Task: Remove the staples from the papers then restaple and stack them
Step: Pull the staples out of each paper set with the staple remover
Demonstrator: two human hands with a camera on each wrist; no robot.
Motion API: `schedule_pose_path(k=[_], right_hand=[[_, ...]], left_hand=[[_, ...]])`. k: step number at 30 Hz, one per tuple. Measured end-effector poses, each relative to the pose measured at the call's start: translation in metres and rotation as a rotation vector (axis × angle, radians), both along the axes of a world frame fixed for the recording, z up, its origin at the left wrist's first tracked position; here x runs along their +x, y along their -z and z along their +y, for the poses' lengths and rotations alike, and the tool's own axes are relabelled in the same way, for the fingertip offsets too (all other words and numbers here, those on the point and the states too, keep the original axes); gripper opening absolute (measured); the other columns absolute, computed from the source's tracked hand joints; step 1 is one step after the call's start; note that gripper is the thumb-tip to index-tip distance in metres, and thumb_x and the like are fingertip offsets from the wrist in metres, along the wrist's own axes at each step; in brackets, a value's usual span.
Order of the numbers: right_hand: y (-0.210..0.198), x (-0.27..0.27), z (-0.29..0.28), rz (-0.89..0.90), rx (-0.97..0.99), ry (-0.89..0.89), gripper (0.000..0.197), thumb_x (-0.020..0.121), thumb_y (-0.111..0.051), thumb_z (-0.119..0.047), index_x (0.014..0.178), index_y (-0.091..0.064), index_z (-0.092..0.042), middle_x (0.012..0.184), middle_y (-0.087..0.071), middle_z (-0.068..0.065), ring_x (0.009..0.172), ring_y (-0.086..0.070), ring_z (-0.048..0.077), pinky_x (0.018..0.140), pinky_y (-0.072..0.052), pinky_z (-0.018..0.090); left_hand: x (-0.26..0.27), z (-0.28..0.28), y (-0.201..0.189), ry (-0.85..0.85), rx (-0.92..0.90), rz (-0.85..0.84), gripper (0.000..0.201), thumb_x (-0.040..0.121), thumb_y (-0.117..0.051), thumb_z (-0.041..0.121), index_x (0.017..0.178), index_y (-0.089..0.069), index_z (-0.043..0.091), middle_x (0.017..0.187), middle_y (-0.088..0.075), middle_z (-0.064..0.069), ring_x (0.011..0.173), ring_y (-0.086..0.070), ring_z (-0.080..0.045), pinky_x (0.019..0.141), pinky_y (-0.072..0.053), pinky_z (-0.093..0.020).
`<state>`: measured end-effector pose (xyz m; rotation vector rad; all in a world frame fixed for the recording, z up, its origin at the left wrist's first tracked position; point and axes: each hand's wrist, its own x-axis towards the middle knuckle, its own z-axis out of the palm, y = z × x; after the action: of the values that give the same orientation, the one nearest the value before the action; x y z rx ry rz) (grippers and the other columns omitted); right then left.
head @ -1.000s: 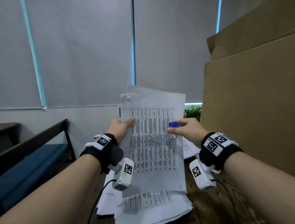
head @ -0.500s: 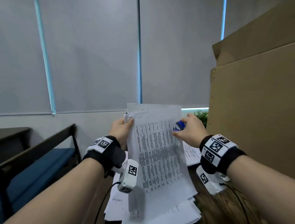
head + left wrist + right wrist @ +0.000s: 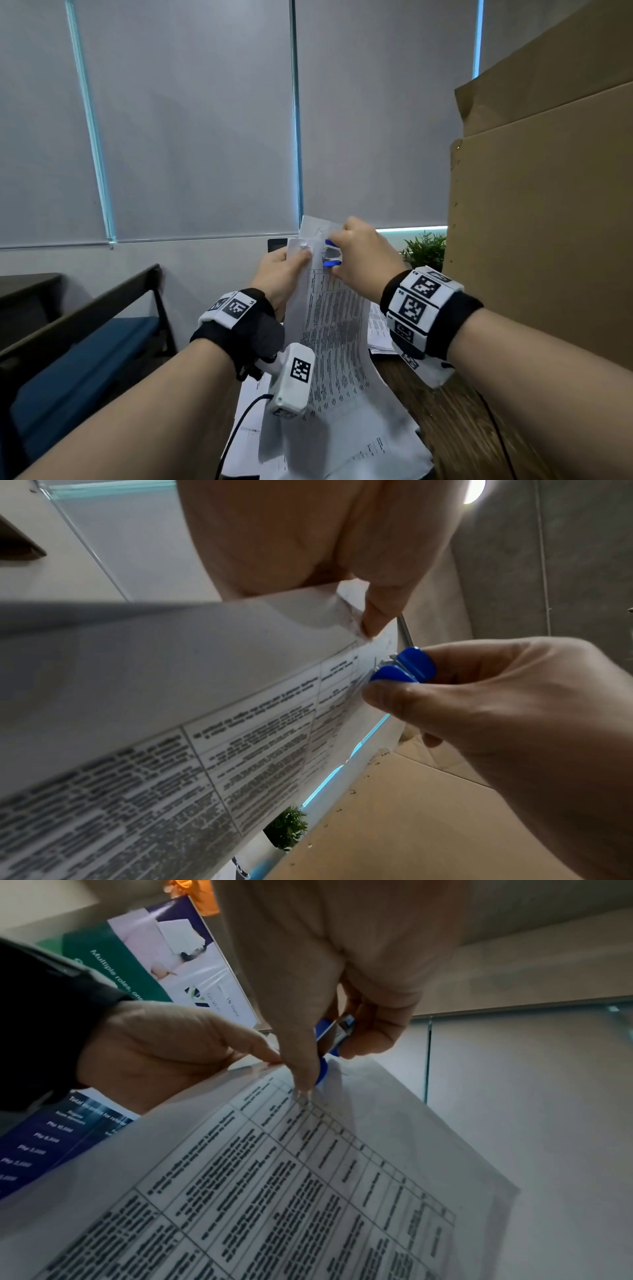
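A stapled set of printed papers (image 3: pixel 330 329) hangs upright in front of me, its lower end draped over a paper pile (image 3: pixel 342 448) on the table. My left hand (image 3: pixel 282 270) pinches the set's top left corner, thumb on the front (image 3: pixel 380 607). My right hand (image 3: pixel 359 260) grips a blue staple remover (image 3: pixel 331 253) between thumb and fingers. Its metal claws press against the top of the front sheet (image 3: pixel 383 666), just right of my left thumb. In the right wrist view the blue staple remover (image 3: pixel 329 1039) shows between my fingers above the papers (image 3: pixel 274 1177).
A large cardboard box (image 3: pixel 541 222) stands close on the right. A small green plant (image 3: pixel 424 248) sits behind the hands. More printed sheets (image 3: pixel 378 329) lie on the dark wooden table (image 3: pixel 462 428). A dark bench with a blue cushion (image 3: pixel 78 363) is at left.
My right hand has carried the staple remover up from mid-page to the top corner beside my left thumb. The left hand slid up to pinch that corner, and the papers turned more edge-on.
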<state>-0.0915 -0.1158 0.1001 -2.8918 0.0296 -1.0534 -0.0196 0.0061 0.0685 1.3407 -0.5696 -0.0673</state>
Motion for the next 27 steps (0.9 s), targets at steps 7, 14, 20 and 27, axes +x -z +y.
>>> schedule_pose_path(k=[7,14,20,27], right_hand=[[-0.001,-0.007,0.007,0.004,-0.046,0.091,0.017,0.093,-0.061,-0.010,0.109,-0.060,-0.004,0.110,-0.047,0.011,0.102,-0.053,0.032,0.072,-0.040,0.035],[-0.002,-0.012,0.006,0.042,-0.063,0.115,0.021,0.092,-0.060,-0.008,0.113,-0.060,-0.005,0.113,-0.048,0.012,0.107,-0.053,0.032,0.081,-0.045,0.039],[0.001,-0.011,-0.001,0.047,-0.107,0.115,0.016,0.093,-0.060,-0.010,0.108,-0.060,-0.004,0.097,-0.039,0.008,0.103,-0.052,0.031,0.077,-0.043,0.037],[0.012,-0.006,-0.012,-0.033,-0.125,0.064,0.016,0.092,-0.060,-0.009,0.106,-0.060,-0.002,0.102,-0.050,0.011,0.096,-0.053,0.030,0.068,-0.036,0.033]], left_hand=[[-0.002,-0.008,0.003,0.006,0.003,-0.039,0.018,0.100,-0.049,0.011,0.096,-0.066,0.006,0.086,-0.069,-0.015,0.075,-0.065,-0.028,0.081,-0.053,-0.044],[-0.006,-0.016,0.005,-0.006,0.050,-0.090,0.021,0.100,-0.050,0.013,0.087,-0.066,0.012,0.080,-0.069,-0.012,0.069,-0.064,-0.025,0.076,-0.054,-0.043],[-0.009,-0.019,0.006,-0.013,0.081,-0.137,0.020,0.101,-0.048,0.012,0.091,-0.066,0.012,0.083,-0.069,-0.012,0.071,-0.065,-0.026,0.076,-0.054,-0.043],[-0.009,-0.021,0.008,-0.008,0.045,-0.093,0.016,0.099,-0.053,0.014,0.097,-0.068,0.009,0.091,-0.070,-0.017,0.083,-0.064,-0.030,0.082,-0.053,-0.048]])
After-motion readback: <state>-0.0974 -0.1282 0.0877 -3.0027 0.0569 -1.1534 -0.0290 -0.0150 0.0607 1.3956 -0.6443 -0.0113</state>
